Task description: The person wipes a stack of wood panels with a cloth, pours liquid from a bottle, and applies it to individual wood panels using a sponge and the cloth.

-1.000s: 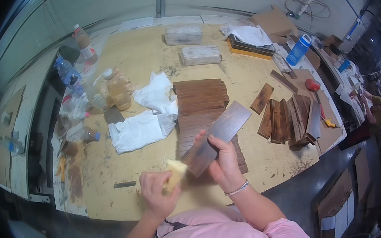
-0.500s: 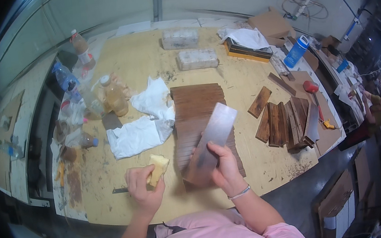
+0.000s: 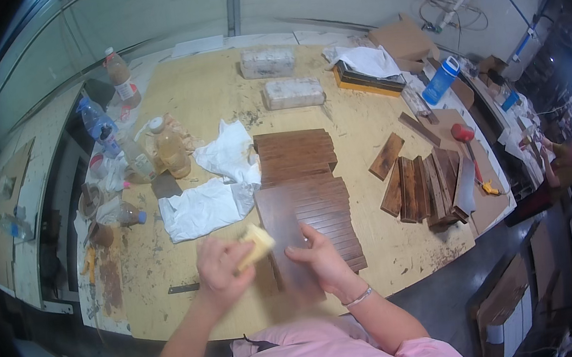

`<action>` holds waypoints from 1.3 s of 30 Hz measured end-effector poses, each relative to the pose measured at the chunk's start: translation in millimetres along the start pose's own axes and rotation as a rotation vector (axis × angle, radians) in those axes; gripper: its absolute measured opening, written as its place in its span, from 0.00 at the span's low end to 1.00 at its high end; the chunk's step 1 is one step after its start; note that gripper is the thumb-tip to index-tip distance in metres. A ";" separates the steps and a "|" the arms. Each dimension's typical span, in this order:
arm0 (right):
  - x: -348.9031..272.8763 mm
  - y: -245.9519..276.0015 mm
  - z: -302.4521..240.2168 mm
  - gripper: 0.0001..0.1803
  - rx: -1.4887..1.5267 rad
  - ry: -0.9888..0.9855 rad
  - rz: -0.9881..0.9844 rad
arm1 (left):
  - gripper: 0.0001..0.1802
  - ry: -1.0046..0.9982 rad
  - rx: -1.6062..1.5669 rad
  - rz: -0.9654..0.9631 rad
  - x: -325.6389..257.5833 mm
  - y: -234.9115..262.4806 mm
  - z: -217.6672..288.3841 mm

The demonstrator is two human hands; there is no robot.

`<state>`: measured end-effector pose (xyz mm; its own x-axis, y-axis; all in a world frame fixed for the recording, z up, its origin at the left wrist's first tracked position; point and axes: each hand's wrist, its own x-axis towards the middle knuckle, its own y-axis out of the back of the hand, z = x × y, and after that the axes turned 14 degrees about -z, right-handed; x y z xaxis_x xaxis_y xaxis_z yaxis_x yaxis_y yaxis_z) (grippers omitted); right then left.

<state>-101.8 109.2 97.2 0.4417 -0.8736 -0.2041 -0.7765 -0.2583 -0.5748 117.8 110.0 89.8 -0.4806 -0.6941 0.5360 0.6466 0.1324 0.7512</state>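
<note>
A yellow sponge is pinched in my left hand, close beside the left edge of a brown wooden board. My right hand grips that board by its right edge and holds it tilted over the table; its surface looks smooth and catches the light. Under and behind it lies a row of dark brown wooden strips packed side by side. White cloths lie crumpled left of the strips. Motion blurs the sponge and the board slightly.
Several bottles, among them an amber one, stand at the left. Two pale wrapped blocks lie at the back. Loose wooden pieces, a red-headed tool and a blue bottle are at the right. Another person is at far right.
The board has swung from leaning right to leaning left and come nearer to me. My left hand has brought the sponge rightward, up close to the board.
</note>
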 end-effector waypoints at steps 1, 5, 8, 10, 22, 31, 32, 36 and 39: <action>-0.6 0.2 2.6 0.28 -0.027 -0.007 -0.011 | 0.28 0.033 0.013 0.029 6.0 3.1 -6.6; -6.0 2.7 2.5 0.31 -0.095 -0.040 0.012 | 0.26 -0.100 0.004 -0.040 7.5 5.8 1.1; -9.2 0.5 -1.0 0.31 -0.181 -0.061 -0.032 | 0.25 -0.078 0.052 -0.059 7.9 5.7 -5.0; -11.7 -3.7 0.0 0.29 -0.242 -0.064 -0.059 | 0.25 0.039 0.106 0.035 18.7 7.0 -31.5; 1.8 36.7 16.6 0.16 0.810 0.057 -0.437 | 0.23 0.140 -0.086 0.123 29.2 4.8 -10.0; 18.3 39.3 27.4 0.15 0.823 0.094 -0.586 | 0.23 -0.175 -0.372 -0.102 21.9 -12.6 62.6; 19.2 38.5 30.0 0.16 0.847 0.084 -0.552 | 0.23 -0.180 -0.345 -0.103 23.8 -13.9 62.0; 12.7 34.7 33.9 0.19 0.902 -0.062 -0.354 | 0.24 -0.115 -0.257 -0.049 38.9 -24.8 41.7; 9.7 38.2 37.0 0.21 0.911 -0.183 -0.290 | 0.26 -0.071 -0.266 -0.022 39.1 -26.3 33.4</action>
<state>-110.5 106.1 43.9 0.6838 -0.7289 -0.0334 -0.0152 0.0316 -0.9994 62.1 103.0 103.8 -0.5300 -0.6425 0.5535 0.7641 -0.0788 0.6403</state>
